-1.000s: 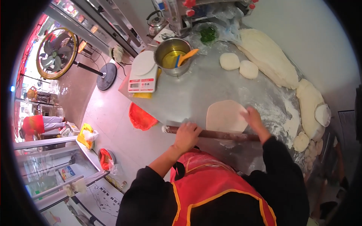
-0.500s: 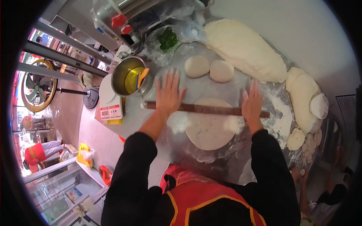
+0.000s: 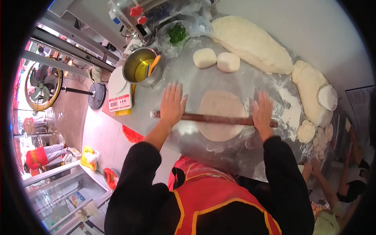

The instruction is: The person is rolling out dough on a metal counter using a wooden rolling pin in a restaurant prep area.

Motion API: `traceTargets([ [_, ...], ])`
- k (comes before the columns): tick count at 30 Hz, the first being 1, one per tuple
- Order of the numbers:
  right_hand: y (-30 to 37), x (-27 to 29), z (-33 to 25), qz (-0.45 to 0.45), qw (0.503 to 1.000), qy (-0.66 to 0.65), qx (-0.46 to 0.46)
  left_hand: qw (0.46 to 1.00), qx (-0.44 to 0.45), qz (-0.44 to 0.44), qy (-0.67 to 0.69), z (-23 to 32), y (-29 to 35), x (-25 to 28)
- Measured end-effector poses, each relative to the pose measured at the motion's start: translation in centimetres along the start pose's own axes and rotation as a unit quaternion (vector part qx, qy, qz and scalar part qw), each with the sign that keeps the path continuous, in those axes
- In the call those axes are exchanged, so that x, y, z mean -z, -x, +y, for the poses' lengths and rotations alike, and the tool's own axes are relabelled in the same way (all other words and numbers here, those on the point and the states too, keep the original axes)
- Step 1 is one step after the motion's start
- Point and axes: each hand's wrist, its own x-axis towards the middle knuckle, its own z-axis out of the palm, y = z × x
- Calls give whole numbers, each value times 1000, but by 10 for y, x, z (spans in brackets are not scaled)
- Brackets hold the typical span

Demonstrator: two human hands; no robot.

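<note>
A brown rolling pin (image 3: 219, 119) lies crosswise over a flat round sheet of dough (image 3: 221, 105) on the metal table. My left hand (image 3: 172, 105) rests on the pin near its left end, palm down, fingers stretched forward. Toward the other end my right hand (image 3: 263, 110) presses the pin in the same way, fingers extended. The dough sheet shows on both the far and near sides of the pin, between my hands. Beyond it sit two thick dough pieces, a left one (image 3: 204, 58) and a right one (image 3: 228, 62), side by side.
Left stand a metal pot (image 3: 131, 70) with yellow liquid and an orange-handled brush, and a white scale (image 3: 120, 102). A bag of greens (image 3: 177, 33) lies behind. A long dough mass (image 3: 250, 43) and another (image 3: 311, 94) line the far right. Another person's hands (image 3: 311, 167) work at lower right.
The view has shifted slightly. The rolling pin and my hands now lie nearer the sheet's near edge, with more dough showing beyond the pin.
</note>
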Motion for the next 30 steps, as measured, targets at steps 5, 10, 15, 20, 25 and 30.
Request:
traceTargets([
  [5, 85, 7, -19, -19, 999, 25, 8, 999, 41, -19, -19, 26, 78, 15],
  [10, 157, 8, -31, -65, 997, 21, -36, 995, 66, -75, -5, 35, 144, 10],
  [15, -3, -4, -4, 39, 995, 85, -26, 996, 23, 15, -87, 15, -10, 7],
  [20, -53, -4, 1, 80, 994, 80, 6, 989, -2, 116, -96, -1, -66, 6],
  [25, 110, 9, -34, -41, 999, -1, -28, 1000, -15, -8, 21, 23, 94, 20],
  [30, 5, -43, -29, 62, 985, -163, 12, 992, -114, -12, 44, -4, 88, 18],
])
